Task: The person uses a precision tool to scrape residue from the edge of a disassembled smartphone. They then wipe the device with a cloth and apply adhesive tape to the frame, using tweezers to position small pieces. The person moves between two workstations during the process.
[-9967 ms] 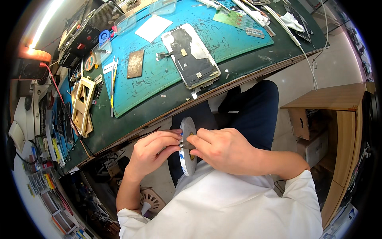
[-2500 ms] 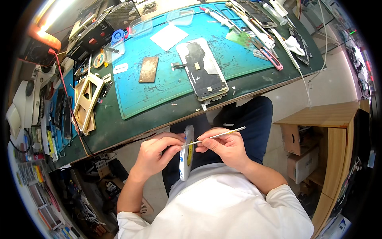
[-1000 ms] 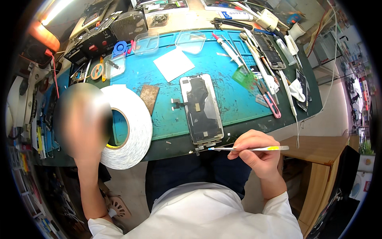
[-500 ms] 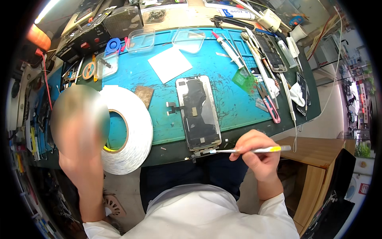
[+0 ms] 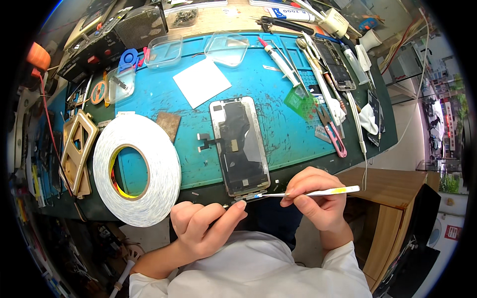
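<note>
A phone screen assembly (image 5: 240, 144) lies with its dark back up at the near edge of the mat. A flex cable (image 5: 204, 141) sticks out from its left side. My right hand (image 5: 318, 196) pinches slim white tweezers (image 5: 325, 191) with a yellow mark. Their thin tip touches a small flex strip (image 5: 254, 196) along the screen's bottom edge. Just left of that strip is my left hand (image 5: 206, 228), fingers curled and fingertips pressed together at the strip's left end. Whatever is between those fingertips is hidden.
A large roll of white double-sided tape (image 5: 161, 169) lies to the left. Beyond the screen is a white square pad (image 5: 202, 83) and clear plastic trays (image 5: 226, 48). At right are pink-handled snips (image 5: 338, 141), a syringe (image 5: 283, 65) and an opened phone (image 5: 337, 64).
My left hand has come from over the tape roll to the screen's bottom edge, uncovering a tan frame at left. My right hand keeps the tweezers at the flex strip.
</note>
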The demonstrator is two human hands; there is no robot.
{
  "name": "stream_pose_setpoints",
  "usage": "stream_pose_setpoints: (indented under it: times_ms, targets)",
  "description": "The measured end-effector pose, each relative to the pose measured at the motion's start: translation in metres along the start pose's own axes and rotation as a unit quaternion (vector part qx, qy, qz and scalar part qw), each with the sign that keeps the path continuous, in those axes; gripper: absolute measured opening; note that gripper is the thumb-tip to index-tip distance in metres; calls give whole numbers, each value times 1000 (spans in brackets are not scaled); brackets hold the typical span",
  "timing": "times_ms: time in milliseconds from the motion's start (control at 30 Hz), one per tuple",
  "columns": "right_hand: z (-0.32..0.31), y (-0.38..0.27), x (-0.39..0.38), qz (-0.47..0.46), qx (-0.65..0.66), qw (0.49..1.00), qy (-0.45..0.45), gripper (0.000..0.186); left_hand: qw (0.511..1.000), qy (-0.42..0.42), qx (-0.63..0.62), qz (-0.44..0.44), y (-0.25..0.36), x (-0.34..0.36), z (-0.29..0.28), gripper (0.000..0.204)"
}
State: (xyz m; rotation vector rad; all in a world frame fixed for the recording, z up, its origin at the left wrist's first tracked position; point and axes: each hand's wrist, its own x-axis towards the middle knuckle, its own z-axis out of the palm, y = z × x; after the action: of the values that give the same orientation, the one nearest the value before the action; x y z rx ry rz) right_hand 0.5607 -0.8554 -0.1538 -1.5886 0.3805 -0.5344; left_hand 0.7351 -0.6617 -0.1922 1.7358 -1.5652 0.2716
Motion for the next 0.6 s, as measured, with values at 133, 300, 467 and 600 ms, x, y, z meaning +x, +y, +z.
stream_pose_setpoints:
  times_ms: [133,300,467,600]
  targets:
    - [0,-2,3,-9,-25,1000,-3,13,1000,1,21,-10,1,2,2,37]
    - [2,-3,5,-5,-35,999,-4,14,999,15,41,-24,2,-2,7,38]
    - [4,-3,5,-9,-55,998,-14,15,998,12,55,-30,3,-2,8,41]
    - [5,-2,4,-13,-76,997,-18,16,997,7,67,-33,4,-2,8,43]
